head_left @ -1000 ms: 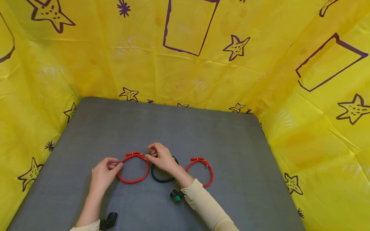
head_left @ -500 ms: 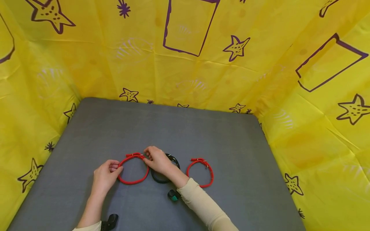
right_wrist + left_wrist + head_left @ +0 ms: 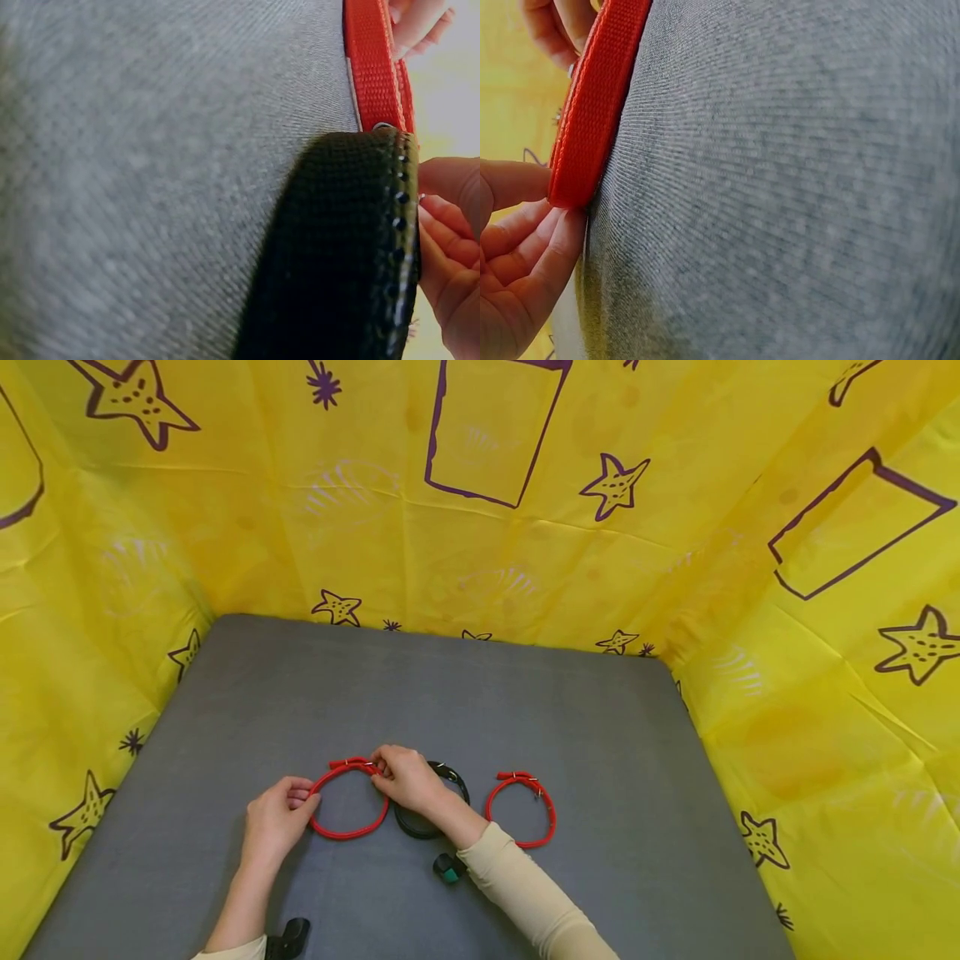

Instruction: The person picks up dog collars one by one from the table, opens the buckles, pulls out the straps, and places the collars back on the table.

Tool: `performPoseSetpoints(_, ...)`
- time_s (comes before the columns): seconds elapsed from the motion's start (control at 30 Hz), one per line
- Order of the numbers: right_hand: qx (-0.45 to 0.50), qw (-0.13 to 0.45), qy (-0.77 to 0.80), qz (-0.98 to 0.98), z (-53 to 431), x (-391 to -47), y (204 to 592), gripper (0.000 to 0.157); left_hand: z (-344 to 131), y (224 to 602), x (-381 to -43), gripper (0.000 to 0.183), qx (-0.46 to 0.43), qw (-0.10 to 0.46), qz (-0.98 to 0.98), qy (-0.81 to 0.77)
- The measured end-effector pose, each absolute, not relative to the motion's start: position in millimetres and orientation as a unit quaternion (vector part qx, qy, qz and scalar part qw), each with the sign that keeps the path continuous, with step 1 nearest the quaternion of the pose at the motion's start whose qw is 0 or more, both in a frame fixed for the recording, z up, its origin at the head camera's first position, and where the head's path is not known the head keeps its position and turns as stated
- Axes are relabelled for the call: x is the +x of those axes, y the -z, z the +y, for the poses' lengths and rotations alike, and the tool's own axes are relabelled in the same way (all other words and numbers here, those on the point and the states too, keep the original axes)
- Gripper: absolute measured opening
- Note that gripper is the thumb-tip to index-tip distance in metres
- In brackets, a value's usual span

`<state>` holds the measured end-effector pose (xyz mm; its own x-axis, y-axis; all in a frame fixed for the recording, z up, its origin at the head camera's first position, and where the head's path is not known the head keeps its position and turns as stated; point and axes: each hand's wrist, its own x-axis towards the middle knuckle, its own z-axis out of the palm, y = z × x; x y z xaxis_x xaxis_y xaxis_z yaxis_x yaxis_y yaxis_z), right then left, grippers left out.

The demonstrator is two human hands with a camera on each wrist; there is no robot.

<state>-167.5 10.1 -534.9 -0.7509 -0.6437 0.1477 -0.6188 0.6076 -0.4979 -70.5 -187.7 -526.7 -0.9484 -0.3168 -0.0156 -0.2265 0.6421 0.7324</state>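
Note:
A buckled red collar [image 3: 348, 836] stands on its edge, looped into a ring, on the grey table. My left hand [image 3: 276, 821] pinches its left side between thumb and fingers, as the left wrist view shows at the red strap [image 3: 592, 127]. At the collar's upper right, by the buckle, my right hand [image 3: 412, 783] grips the band with its fingertips; the exact contact is partly hidden. Under my right hand and forearm lies a black collar [image 3: 417, 833], close beside the red one. In the right wrist view the black collar [image 3: 337, 240] partly blocks the fingers.
A second, smaller red collar [image 3: 553, 817] rests to the right of the black one, near my right forearm. The grey table [image 3: 450, 693] reaches back to yellow cloth walls [image 3: 360, 543] printed with purple starfish.
My right hand has moved slightly left and down, from beside the red collar onto its buckle end. More of the black collar shows. My left hand has shifted slightly right at the collar's left side.

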Motion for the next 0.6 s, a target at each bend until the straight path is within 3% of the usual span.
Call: performPoseSetpoints(0.6, -0.343, -0.058, 0.365, 0.864, 48, -173, 501, 0.019, -168, 501, -90, 0.019, 0.096, 0.127, -0.889, 0.429)
